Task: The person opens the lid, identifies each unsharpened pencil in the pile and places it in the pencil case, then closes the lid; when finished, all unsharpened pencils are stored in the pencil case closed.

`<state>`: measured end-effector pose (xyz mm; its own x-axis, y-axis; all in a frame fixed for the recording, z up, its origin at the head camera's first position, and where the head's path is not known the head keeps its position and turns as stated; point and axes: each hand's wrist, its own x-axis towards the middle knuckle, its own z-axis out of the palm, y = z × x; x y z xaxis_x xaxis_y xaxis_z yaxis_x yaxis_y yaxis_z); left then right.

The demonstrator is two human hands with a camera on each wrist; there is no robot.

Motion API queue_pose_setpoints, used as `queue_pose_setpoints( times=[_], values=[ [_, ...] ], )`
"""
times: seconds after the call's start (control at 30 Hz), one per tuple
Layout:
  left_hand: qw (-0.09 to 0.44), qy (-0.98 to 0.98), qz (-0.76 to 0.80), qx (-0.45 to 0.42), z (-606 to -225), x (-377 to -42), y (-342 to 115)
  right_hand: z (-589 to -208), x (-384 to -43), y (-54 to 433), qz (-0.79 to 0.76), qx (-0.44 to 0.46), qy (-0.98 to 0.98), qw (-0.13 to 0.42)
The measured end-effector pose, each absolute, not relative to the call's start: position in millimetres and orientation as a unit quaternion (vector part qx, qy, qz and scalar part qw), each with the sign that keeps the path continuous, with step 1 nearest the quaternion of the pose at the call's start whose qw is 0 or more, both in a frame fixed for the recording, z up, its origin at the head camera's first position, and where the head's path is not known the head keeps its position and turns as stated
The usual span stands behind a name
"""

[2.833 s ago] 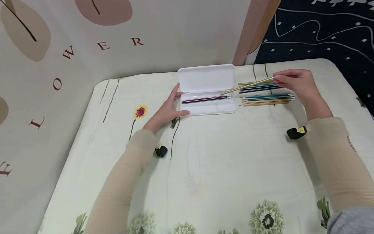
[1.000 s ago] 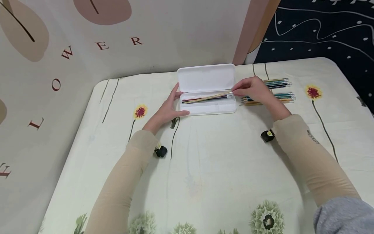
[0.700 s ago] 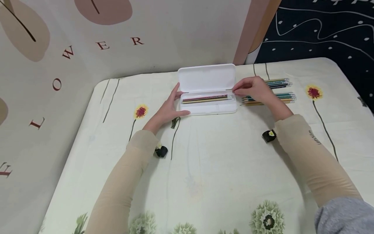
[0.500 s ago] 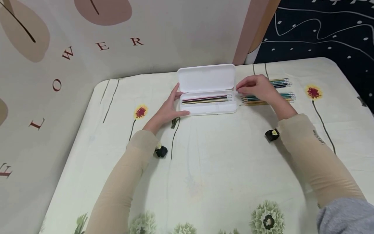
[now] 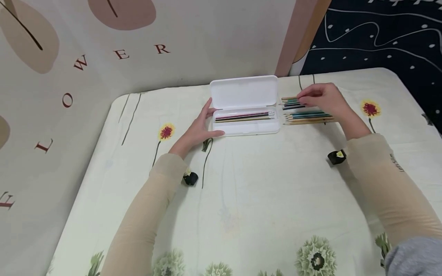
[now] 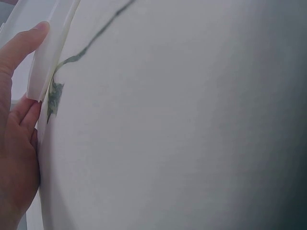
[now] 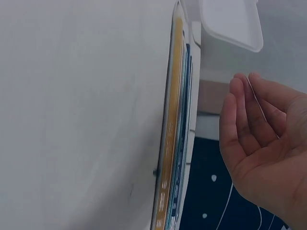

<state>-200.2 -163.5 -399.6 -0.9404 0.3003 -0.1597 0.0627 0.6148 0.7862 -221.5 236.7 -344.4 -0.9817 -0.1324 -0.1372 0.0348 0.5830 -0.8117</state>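
Observation:
A white pencil case [image 5: 250, 129] lies at the back of the table, its lid [image 5: 244, 92] tipped back. Several pencils [image 5: 243, 117] lie lengthwise in its tray. My left hand [image 5: 197, 128] holds the case by its left end; in the left wrist view the thumb [image 6: 29, 43] presses on the case wall [image 6: 45, 72]. To the right of the case are two groups of pencils, a far one [image 5: 290, 103] and a near one [image 5: 307, 118]. My right hand [image 5: 328, 100] is over the far group, fingertips close together. Nothing is seen in its grasp in the right wrist view.
A floral cloth [image 5: 248, 191] covers the table. A light wall hanging [image 5: 221, 42] with letters rises behind the case, and a dark patterned cloth [image 5: 376, 38] hangs at the back right. Black wrist mounts [image 5: 190, 178] hang below both wrists.
My right hand laid a gold pencil in the case, let go of it, and has moved back right over the far pencils. The left hand stays on the case.

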Motion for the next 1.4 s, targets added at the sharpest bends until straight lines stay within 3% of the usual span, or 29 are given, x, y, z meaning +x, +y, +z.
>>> queue_pose_setpoints(
  times=[0.7, 1.03, 1.4],
  values=[
    [0.139, 0.888, 0.426, 0.102, -399.6, -199.9, -164.4, -352.8, -220.6, 288.4, -0.497, 0.068, 0.863, 0.056],
    [0.137, 0.891, 0.421, 0.104, -400.0, -200.4, -164.2, -382.6, -235.5, 325.3, -0.531, 0.095, 0.842, 0.020],
    [0.137, 0.890, 0.423, 0.102, -400.4, -200.8, -164.0, -359.4, -215.4, 320.5, -0.524, 0.135, 0.840, 0.024]
  ],
)
